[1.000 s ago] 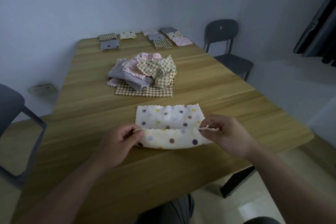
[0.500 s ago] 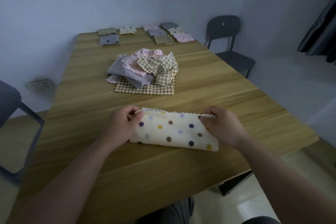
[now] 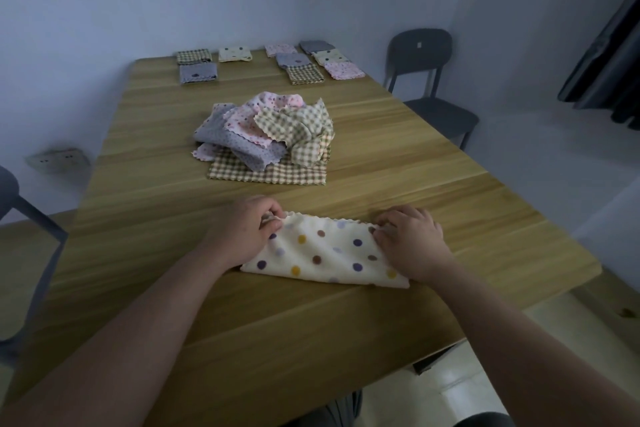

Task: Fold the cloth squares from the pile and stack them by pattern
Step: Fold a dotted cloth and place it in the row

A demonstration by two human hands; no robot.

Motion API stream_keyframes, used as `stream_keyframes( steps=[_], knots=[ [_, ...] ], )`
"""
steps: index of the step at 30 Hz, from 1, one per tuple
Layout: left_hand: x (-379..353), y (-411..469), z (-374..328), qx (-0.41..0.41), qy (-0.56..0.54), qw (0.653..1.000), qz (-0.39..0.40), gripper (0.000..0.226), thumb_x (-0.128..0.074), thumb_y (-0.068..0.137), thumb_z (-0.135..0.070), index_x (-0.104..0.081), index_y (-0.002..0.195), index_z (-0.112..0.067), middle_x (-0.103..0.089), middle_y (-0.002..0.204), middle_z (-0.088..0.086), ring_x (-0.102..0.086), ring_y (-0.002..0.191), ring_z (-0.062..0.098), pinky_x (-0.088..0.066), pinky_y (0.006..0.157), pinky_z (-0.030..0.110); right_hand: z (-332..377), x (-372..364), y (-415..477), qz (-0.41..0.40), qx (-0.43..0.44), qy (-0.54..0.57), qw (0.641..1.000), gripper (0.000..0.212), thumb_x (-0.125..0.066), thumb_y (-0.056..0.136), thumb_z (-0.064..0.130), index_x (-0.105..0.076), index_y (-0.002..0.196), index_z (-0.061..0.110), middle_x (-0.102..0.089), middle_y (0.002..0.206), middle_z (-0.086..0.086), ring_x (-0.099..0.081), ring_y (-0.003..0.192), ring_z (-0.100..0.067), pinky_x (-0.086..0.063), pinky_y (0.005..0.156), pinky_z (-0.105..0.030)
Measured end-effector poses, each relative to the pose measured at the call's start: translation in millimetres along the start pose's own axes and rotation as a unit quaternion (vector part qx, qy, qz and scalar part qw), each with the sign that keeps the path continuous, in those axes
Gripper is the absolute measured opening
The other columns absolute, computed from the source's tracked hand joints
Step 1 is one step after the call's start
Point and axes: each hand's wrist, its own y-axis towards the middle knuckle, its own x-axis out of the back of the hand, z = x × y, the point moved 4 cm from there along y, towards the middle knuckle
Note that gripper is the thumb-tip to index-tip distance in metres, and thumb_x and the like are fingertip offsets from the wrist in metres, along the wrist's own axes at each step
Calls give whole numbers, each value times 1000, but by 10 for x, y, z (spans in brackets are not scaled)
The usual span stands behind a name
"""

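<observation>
A cream cloth with coloured dots (image 3: 322, 253) lies folded in half near the table's front edge. My left hand (image 3: 242, 232) pinches its far left corner. At the far right corner my right hand (image 3: 412, 239) pinches the doubled edge. Behind it, mid-table, sits the pile of unfolded cloths (image 3: 270, 135): grey, pink dotted and beige checked pieces on a flat checked square. Several small folded cloths lie in stacks along the far edge, among them a cream dotted one (image 3: 234, 54), a checked one (image 3: 304, 73) and a pink one (image 3: 344, 70).
The wooden table (image 3: 415, 184) fills most of the view. A dark chair (image 3: 429, 80) stands at its far right side, another chair (image 3: 20, 229) at the left. A wall socket (image 3: 57, 159) is low on the left wall.
Both hands carried the near edge of the dotted cloth away from me onto its far edge, folding it in half. They now hold the matched corners down on the table.
</observation>
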Motion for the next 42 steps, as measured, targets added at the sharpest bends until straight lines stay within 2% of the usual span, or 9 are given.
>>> stream_keyframes(
  steps=[4, 8, 16, 18, 25, 34, 36, 40, 42],
  knots=[
    [54, 16, -54, 3, -20, 1000, -14, 11, -65, 97, -23, -62, 95, -33, -59, 99, -18, -54, 87, -2, -34, 63, 16, 35, 75, 6, 2, 12, 42, 999, 8, -59, 95, 37, -62, 102, 33, -61, 116, 9, -51, 115, -19, -41, 95, -38],
    [136, 32, -59, 12, -92, 995, -37, 21, -69, 93, -12, -65, 101, -32, -62, 102, -18, -58, 91, -2, -39, 68, 12, 34, 251, 22, -25, -15, 205, 978, 8, -66, 92, 23, -62, 91, 29, -66, 85, 9, -63, 77, -12, -47, 57, -24],
    [124, 39, -63, 31, -55, 994, 89, 55, -66, 93, -7, -57, 138, -37, -65, 114, -25, -56, 90, -7, -42, 70, 16, 65, 495, -9, -45, -6, 325, 945, 30, -75, 88, 16, -69, 115, 29, -69, 101, 10, -67, 87, -7, -56, 72, -23],
    [127, 22, -102, 40, -41, 994, 90, 49, -70, 92, -17, -60, 134, -40, -59, 94, -26, -54, 80, -6, -41, 64, 18, 72, 508, -15, -46, -2, 329, 943, 31, -75, 89, 16, -70, 116, 30, -70, 103, 12, -68, 87, -4, -54, 70, -19],
    [137, 30, -93, 27, -30, 998, 53, 10, -73, 89, -43, -70, 89, -34, -68, 92, -17, -65, 88, 6, -52, 70, 30, 58, 540, -57, -62, 4, 315, 947, 31, -73, 90, 20, -71, 120, 30, -70, 106, 8, -68, 91, -8, -59, 82, -32],
    [260, 11, -129, 39, -244, 969, -32, 12, -76, 89, -36, -71, 96, -29, -75, 82, -3, -72, 75, 7, -55, 66, 28, -44, 624, -101, -86, -9, 352, 932, 25, -76, 89, 25, -73, 114, 30, -74, 91, 12, -70, 75, 2, -56, 63, -19],
    [296, -5, -187, 32, -259, 964, -48, 9, -76, 90, -28, -71, 97, -30, -74, 84, -1, -69, 72, -1, -51, 61, 15, -64, 649, -104, -92, -12, 355, 930, 25, -76, 89, 25, -73, 114, 31, -74, 92, 13, -69, 75, 4, -53, 60, -14],
    [346, 31, -200, 26, -237, 970, -46, 12, -74, 92, -30, -72, 103, -33, -76, 92, 10, -73, 87, 19, -56, 72, 31, -83, 683, -114, -83, -8, 358, 930, 30, -73, 91, 18, -73, 120, 26, -72, 97, 16, -68, 79, 6, -51, 61, -10],
    [368, 43, -223, 15, -225, 973, -38, 14, -72, 94, -26, -72, 107, -30, -75, 89, -3, -71, 81, 2, -52, 64, 17, -79, 702, -112, -83, -6, 351, 933, 29, -73, 91, 19, -73, 120, 25, -72, 97, 16, -69, 81, 3, -51, 63, -11]
  ],
)
